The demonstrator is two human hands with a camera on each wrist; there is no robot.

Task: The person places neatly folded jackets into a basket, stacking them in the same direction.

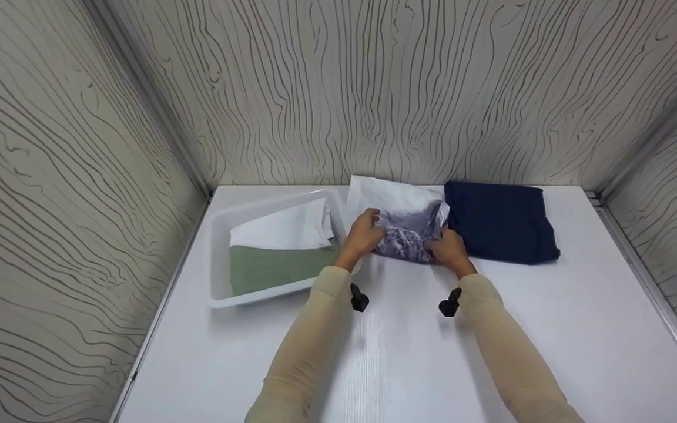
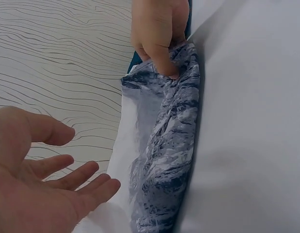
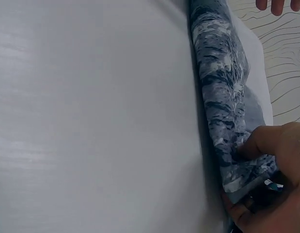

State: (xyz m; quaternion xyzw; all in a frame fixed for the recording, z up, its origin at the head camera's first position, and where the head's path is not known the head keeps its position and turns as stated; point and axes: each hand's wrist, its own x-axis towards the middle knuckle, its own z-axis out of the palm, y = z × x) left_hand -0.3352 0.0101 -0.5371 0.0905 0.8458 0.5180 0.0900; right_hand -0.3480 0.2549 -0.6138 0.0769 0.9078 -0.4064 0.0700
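A folded white cloth with a blue-grey mountain-like print (image 1: 404, 242) lies at the back middle of the table. My right hand (image 1: 449, 247) pinches its near right corner between thumb and fingers, as the right wrist view shows on the printed cloth (image 3: 217, 82). My left hand (image 1: 365, 236) is at the cloth's left side. In the left wrist view that left hand (image 2: 48, 179) has its fingers spread and loosely bent, with nothing between them. The exact kind of cloth item cannot be told.
Left of the printed cloth stands a white plastic tub (image 1: 216, 264) holding folded white cloth (image 1: 282, 226) and green cloth (image 1: 280, 267). A folded navy cloth (image 1: 500, 223) lies to the right. Wood-grain-patterned walls (image 1: 338, 88) rise behind and at both sides of the white table (image 1: 397, 364).
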